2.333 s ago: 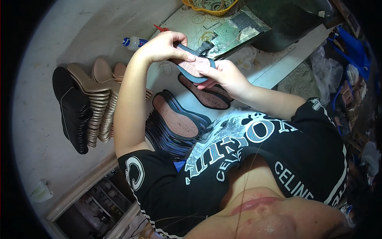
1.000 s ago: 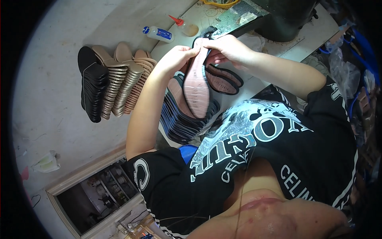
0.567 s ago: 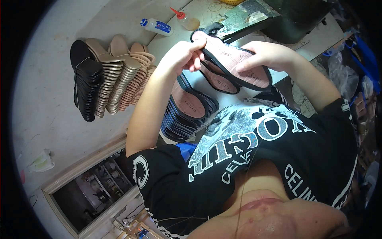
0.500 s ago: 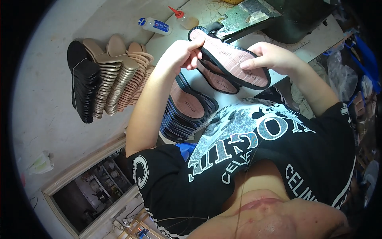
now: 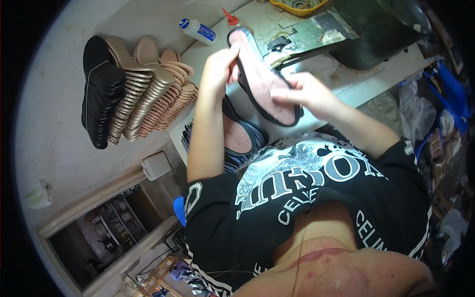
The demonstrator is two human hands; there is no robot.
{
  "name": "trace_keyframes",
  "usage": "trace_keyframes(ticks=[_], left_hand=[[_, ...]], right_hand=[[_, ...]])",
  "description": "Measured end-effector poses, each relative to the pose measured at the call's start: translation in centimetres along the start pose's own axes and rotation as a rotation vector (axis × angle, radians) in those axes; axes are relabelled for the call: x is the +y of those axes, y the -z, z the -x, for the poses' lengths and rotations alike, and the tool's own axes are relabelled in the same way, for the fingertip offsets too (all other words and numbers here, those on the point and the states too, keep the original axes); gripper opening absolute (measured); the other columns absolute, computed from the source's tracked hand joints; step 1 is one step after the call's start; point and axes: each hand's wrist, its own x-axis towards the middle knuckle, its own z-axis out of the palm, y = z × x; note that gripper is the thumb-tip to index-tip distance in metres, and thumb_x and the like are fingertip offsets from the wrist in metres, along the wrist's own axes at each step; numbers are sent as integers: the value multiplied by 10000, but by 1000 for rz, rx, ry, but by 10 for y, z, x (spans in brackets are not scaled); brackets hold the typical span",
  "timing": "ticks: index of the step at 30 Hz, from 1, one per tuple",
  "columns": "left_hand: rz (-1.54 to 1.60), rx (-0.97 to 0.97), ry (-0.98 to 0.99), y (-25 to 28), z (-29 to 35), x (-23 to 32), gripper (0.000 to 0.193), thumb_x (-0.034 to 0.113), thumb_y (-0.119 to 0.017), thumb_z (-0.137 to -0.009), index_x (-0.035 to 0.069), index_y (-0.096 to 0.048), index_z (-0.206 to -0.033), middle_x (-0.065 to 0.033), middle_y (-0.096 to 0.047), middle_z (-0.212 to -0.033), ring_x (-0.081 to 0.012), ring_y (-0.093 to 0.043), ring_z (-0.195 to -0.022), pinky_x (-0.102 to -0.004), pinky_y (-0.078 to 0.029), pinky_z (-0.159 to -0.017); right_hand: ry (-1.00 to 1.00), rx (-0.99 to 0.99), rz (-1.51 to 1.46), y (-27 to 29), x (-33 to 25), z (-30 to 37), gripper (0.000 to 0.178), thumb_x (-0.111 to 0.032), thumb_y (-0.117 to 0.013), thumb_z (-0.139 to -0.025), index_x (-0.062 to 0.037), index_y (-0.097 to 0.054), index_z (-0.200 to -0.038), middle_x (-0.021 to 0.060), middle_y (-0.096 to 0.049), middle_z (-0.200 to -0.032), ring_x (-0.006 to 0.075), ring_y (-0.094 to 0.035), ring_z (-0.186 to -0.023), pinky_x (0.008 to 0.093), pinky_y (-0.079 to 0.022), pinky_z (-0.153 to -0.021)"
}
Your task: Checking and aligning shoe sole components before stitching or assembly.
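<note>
Left hand (image 5: 220, 64) raised, forearm near upright, its grip pinched on the toe end of a pink insole (image 5: 262, 81) with a dark rim. Right hand (image 5: 302, 94) clamps the heel end, insole held tilted above the surface (image 5: 208, 49).

My pale work surface (image 5: 54, 143) carried a fanned row of black and tan soles (image 5: 133, 94), a small glue bottle (image 5: 198, 30), a stack of dark insoles (image 5: 242, 141) by my arm, and a yellow tray (image 5: 297, 6).
</note>
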Motion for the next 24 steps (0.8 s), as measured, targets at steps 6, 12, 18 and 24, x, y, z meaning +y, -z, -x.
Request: trace_keyframes(ticks=[6, 12, 18, 24], left_hand=[[-384, 619, 49, 28, 121, -68, 524, 403, -559, -899, -63, -518, -1136, -192, -605, -1084, -236, -576, -1005, -356, -449, -875], [-1074, 616, 187, -4, 166, -117, 932, 517, -717, -694, -39, -353, -1348, -252, -355, -1381, -391, -244, -1325, -595, -115, -1054], [-595, 718, 3, -13, 158, -81, 989, 164, -820, -609, 25, -242, -1400, -207, -402, -1227, -351, -435, -1123, -466, -329, -979], [-3, 701, -235, -38, 171, -47, 925, -27, -666, -800, 39, -20, -1458, -158, -359, -1238, -243, -476, -1132, -338, -408, -949]], right_hand=[[59, -13, 482, -22, 40, -2, 342, -279, -667, -842, 30, -627, -984, 92, -631, -791, 222, -595, -731, 339, -470, -709], [377, 206, 1260, -33, 59, -11, 545, -193, -654, -775, -62, -460, -1267, 124, -453, -1262, 286, -426, -1135, 410, -313, -945], [497, -169, 862, -30, 50, -10, 326, -187, -667, -773, -30, -608, -1053, 114, -586, -1129, 295, -534, -1055, 405, -391, -934], [191, -169, 509, -49, 30, 4, 497, -325, -680, -837, 24, -540, -1162, 156, -608, -1087, 231, -588, -1011, 330, -455, -887]])
